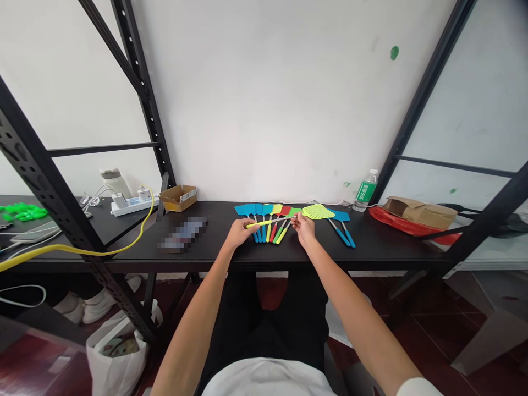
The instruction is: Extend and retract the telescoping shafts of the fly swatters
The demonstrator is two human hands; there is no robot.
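I hold a yellow fly swatter sideways over the black table. My left hand is closed on its yellow handle end. My right hand pinches the thin rod just below the mesh head. Under it lies a row of several swatters with blue, yellow, red and green heads, handles towards me. Two blue swatters lie to the right of my right hand.
A green-labelled water bottle stands at the back right, beside a brown paper package on red wrap. A small cardboard box, a power strip and a yellow cable are on the left. Black rack posts flank the table.
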